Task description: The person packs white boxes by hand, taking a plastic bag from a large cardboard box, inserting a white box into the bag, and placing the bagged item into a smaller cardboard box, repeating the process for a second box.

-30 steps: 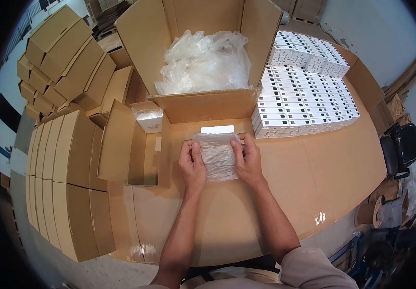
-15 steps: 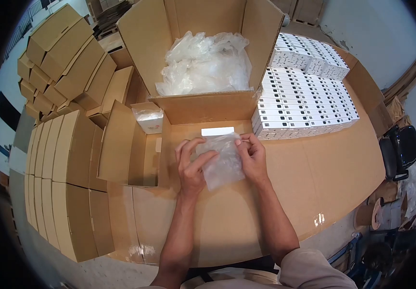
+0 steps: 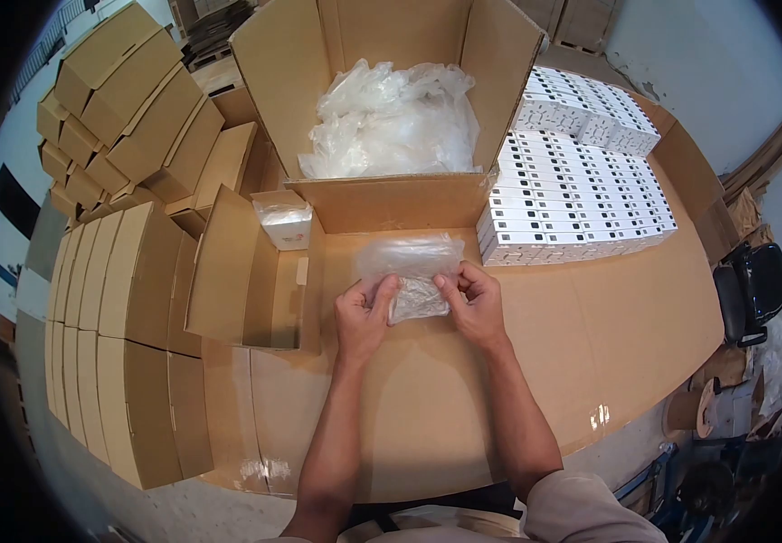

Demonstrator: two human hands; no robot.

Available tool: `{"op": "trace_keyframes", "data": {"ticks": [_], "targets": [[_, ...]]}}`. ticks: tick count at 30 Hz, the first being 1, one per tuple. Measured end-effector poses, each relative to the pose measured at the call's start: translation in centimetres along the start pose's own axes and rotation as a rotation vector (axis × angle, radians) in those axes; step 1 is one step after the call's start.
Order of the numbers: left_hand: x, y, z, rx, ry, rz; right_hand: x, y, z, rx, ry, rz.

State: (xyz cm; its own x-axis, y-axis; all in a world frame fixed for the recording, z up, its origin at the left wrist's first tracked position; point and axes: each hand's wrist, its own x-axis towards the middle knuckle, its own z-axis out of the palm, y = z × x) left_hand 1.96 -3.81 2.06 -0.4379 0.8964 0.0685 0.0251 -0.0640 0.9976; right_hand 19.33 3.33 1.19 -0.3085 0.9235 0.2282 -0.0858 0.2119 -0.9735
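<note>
What the clear plastic bag (image 3: 412, 271) contains is hard to make out (the film is crumpled and cloudy), and its ends are hidden under the fingers. It appears to lie crosswise, its long axis running from one grip to the other. The left hand (image 3: 364, 315) and right hand (image 3: 474, 306) each pinch an end, clenched on the film, just above the table (image 3: 590, 344).

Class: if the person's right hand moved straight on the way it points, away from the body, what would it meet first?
Beyond the clear crumpled plastic bag it pinches, the right hand would probably meet the front wall of the big open brown cardboard box; depth is hard to judge.
</note>
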Motion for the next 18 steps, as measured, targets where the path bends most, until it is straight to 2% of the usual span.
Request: {"op": "trace_keyframes", "data": {"ticks": [2,5,8,11,14,18], "targets": [[0.4,-1.1,0.0,-0.004,0.033,0.099,0.0,-1.5,0.4,0.019,0.032,0.053],[0.8,-1.9,0.6,-0.055,0.128,0.150,0.0,-1.1,-0.2,-0.069,-0.055,0.053],[0.8,-1.1,0.7,-0.078,0.182,0.089,0.1,-0.6,-0.2,-0.162,-0.129,0.011],[0.5,-0.6,0.2,-0.052,0.156,0.017,-0.1,-1.2,-0.2,-0.207,-0.190,0.031],[0.7,-1.0,0.4,-0.036,0.094,0.106,0.2,-1.1,0.2,-0.164,-0.105,-0.018],[0.5,-1.0,1.0,0.007,0.037,0.153,0.1,-0.6,0.6,0.016,0.031,0.040]]}}
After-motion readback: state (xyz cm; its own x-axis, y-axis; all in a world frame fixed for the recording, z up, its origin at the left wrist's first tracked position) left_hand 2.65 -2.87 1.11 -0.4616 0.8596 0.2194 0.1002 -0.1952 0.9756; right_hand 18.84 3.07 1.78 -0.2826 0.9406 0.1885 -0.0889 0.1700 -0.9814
